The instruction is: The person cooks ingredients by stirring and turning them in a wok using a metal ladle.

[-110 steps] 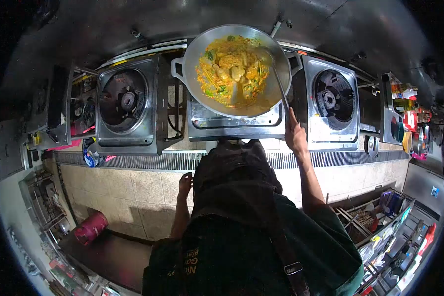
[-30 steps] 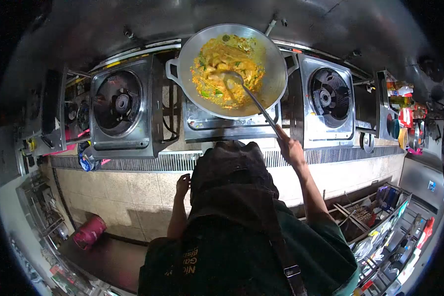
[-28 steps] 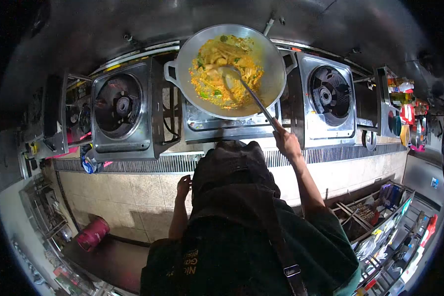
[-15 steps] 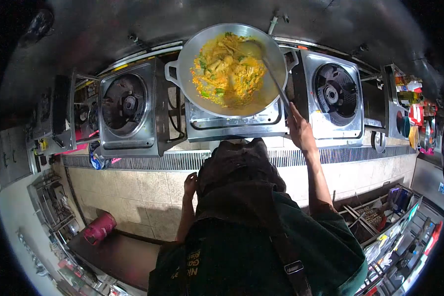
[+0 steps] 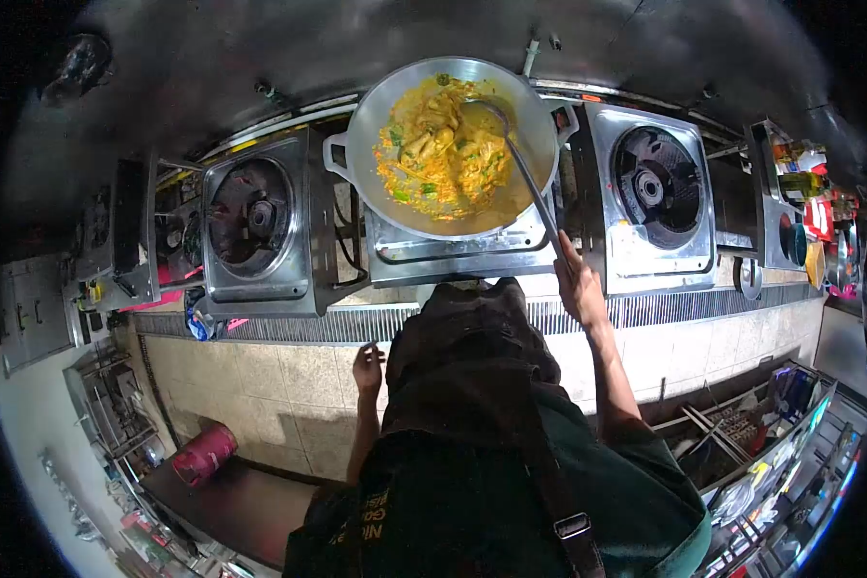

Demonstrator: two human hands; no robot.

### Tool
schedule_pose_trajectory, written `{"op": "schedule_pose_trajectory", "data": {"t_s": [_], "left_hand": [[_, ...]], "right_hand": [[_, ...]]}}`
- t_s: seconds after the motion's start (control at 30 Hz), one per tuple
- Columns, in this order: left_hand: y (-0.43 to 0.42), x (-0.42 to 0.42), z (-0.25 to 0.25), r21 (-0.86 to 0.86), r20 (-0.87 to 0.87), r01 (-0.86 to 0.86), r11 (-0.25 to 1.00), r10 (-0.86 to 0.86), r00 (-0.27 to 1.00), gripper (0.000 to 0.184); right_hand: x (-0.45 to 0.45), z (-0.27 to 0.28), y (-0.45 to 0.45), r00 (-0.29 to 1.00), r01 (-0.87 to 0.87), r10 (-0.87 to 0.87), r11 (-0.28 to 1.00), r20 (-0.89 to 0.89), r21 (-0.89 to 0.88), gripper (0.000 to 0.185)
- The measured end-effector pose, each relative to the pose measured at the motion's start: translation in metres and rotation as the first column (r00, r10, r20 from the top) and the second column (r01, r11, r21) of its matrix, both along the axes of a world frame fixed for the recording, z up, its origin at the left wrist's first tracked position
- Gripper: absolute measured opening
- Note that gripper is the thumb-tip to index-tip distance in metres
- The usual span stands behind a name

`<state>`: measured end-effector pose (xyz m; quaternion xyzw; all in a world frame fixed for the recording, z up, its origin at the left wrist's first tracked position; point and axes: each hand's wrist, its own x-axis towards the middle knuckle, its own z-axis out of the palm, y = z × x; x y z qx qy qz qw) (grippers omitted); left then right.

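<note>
A large metal wok (image 5: 356, 135) sits on the middle stove, holding an orange-yellow dish (image 5: 443, 159) with pieces of meat and green leaves. My right hand (image 5: 583, 289) is closed round the handle of a long metal ladle (image 5: 533, 183), to the lower right of the wok. The ladle's bowl lies in the food at the wok's upper right part. My left hand (image 5: 368, 368) hangs beside the dark apron (image 5: 472, 337), its fingers partly apart and nothing in them.
Burner stoves stand to the left (image 5: 255, 220) and right (image 5: 653, 188) of the wok. A floor grate (image 5: 308, 329) runs below them. A pink cylinder (image 5: 205, 455) lies at lower left; a crowded rack (image 5: 732, 424) stands at lower right. Colourful packets (image 5: 819, 220) are at far right.
The ladle has moved from the lower middle of the food to the upper right, and my right hand has shifted with it. My left hand's fingers have spread a little beside the apron.
</note>
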<state>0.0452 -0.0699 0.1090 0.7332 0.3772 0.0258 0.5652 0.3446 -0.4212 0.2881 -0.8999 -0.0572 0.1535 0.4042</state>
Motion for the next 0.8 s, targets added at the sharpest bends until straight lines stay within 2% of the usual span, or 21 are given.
{"op": "schedule_pose_trajectory", "data": {"t_s": [0.03, 0.07, 0.1, 0.13, 0.17, 0.23, 0.3, 0.33, 0.37, 0.43, 0.5, 0.53, 0.57, 0.6, 0.63, 0.7, 0.73, 0.8], "left_hand": [[0.001, 0.014, 0.006, 0.077, 0.059, -0.033, 0.997, 0.028, 0.998, 0.025], [0.001, 0.026, 0.013, 0.082, 0.113, -0.070, 0.994, 0.060, 0.992, 0.027], [0.003, 0.044, 0.029, 0.088, 0.169, -0.107, 0.990, 0.091, 0.981, 0.030], [0.001, 0.064, 0.059, 0.043, 0.285, -0.045, 0.998, 0.031, 0.958, 0.026], [0.005, 0.077, 0.072, 0.043, 0.288, -0.041, 0.998, 0.027, 0.957, 0.026], [0.008, 0.106, 0.088, 0.125, 0.255, -0.026, 0.992, -0.007, 0.967, 0.024], [-0.006, 0.152, 0.128, 0.356, 0.389, 0.064, 0.932, -0.211, 0.897, 0.026], [-0.009, 0.173, 0.142, 0.282, 0.338, 0.178, 0.943, -0.271, 0.901, 0.030], [-0.011, 0.192, 0.157, 0.199, 0.287, 0.287, 0.937, -0.336, 0.897, 0.035], [-0.023, 0.236, 0.195, 0.293, 0.005, 0.525, 0.799, -0.551, 0.835, 0.049], [-0.034, 0.275, 0.204, 0.227, -0.160, 0.716, 0.660, -0.700, 0.696, 0.063], [-0.038, 0.294, 0.200, 0.233, -0.159, 0.717, 0.657, -0.702, 0.694, 0.063], [-0.042, 0.312, 0.195, 0.431, -0.218, 0.747, 0.506, -0.745, 0.630, 0.067], [-0.045, 0.326, 0.191, 0.596, -0.290, 0.737, 0.320, -0.769, 0.569, 0.071], [-0.047, 0.338, 0.192, 0.594, -0.290, 0.740, 0.315, -0.774, 0.563, 0.071], [-0.051, 0.359, 0.196, 0.665, -0.404, 0.739, 0.105, -0.781, 0.475, 0.075], [-0.055, 0.365, 0.195, 0.707, -0.419, 0.705, 0.052, -0.773, 0.477, 0.077], [-0.061, 0.374, 0.194, 0.722, -0.435, 0.691, 0.023, -0.762, 0.479, 0.077]], "right_hand": [[-0.004, -0.001, -0.003, 0.999, 0.016, -0.016, 1.000, -0.030, 0.010, 0.043], [-0.007, -0.027, -0.009, 0.980, -0.024, 0.019, 0.999, 0.200, 0.022, 0.044], [-0.009, -0.022, -0.010, 0.979, -0.020, 0.016, 1.000, 0.204, 0.021, 0.044], [-0.013, -0.011, -0.009, 0.999, 0.037, -0.038, 0.997, 0.014, 0.063, 0.045], [-0.018, -0.001, -0.009, 0.980, 0.103, -0.085, 0.990, -0.182, 0.092, 0.046], [-0.031, 0.005, -0.010, 0.977, 0.137, -0.109, 0.980, -0.182, 0.147, 0.045], [-0.036, 0.035, 0.004, 0.907, 0.216, -0.151, 0.968, -0.394, 0.127, 0.046], [-0.046, 0.006, -0.004, 0.976, 0.168, -0.123, 0.950, -0.180, 0.263, 0.047], [-0.050, 0.057, 0.012, 0.867, 0.354, -0.193, 0.887, -0.459, 0.295, 0.046], [-0.065, 0.069, 0.011, 0.827, 0.412, -0.172, 0.834, -0.536, 0.367, 0.043], [-0.077, 0.076, 0.000, 0.813, 0.423, -0.088, 0.769, -0.575, 0.479, 0.042], [-0.080, 0.091, 0.000, 0.795, 0.426, -0.059, 0.763, -0.603, 0.487, 0.043], [-0.086, 0.093, -0.004, 0.792, 0.441, -0.025, 0.714, -0.610, 0.544, 0.043], [-0.090, 0.099, -0.005, 0.787, 0.444, -0.033, 0.724, -0.616, 0.528, 0.044], [-0.094, 0.106, -0.007, 0.780, 0.450, -0.043, 0.732, -0.625, 0.511, 0.044], [-0.102, 0.113, -0.010, 0.780, 0.458, -0.068, 0.739, -0.623, 0.493, 0.044], [-0.106, 0.113, -0.012, 0.780, 0.460, -0.085, 0.750, -0.620, 0.475, 0.044], [-0.112, 0.112, -0.018, 0.775, 0.475, -0.088, 0.734, -0.626, 0.486, 0.044]]}}
